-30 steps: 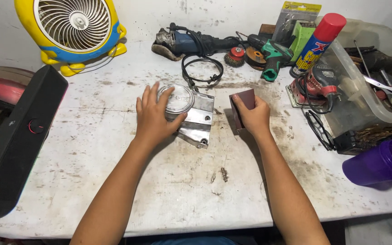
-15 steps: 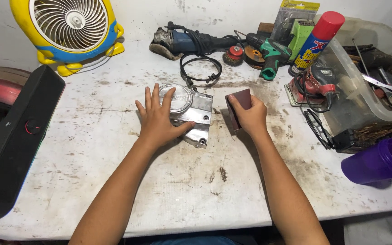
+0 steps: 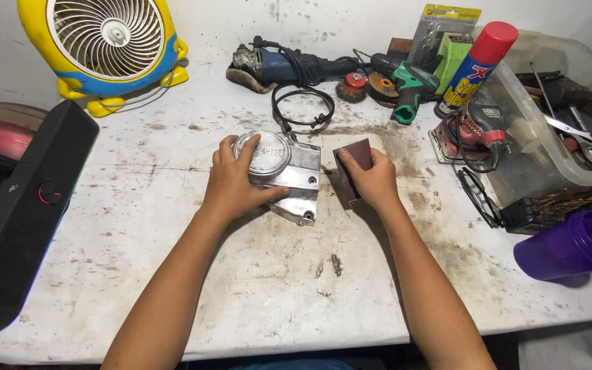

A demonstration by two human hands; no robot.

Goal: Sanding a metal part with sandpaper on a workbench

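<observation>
My forearms enter from the near edge of the stained white tabletop (image 3: 138,226) and converge toward its middle. My left hand (image 3: 234,185) lies flat on a polished metal engine cover (image 3: 296,179), fingers spread over its round domed end, thumb along its near side; the grip is wide, pressing rather than clasping. The cover rests on the tabletop at centre, its long axis running from the domed end at far left to a bolt-holed corner at near right, so it points obliquely toward my right elbow. Just beside it, my right hand (image 3: 373,179) closes its grip on a folded dark-red sheet of sandpaper (image 3: 352,156), held near the cover's right edge; whether sheet and metal touch cannot be told. Farther back lie a coiled black cable (image 3: 303,109), an angle grinder (image 3: 275,65) and wire brush wheels (image 3: 356,83). At far left stands a yellow fan (image 3: 104,48); at far right, a red-capped spray can (image 3: 477,62) and a clear plastic bin (image 3: 549,147).
</observation>
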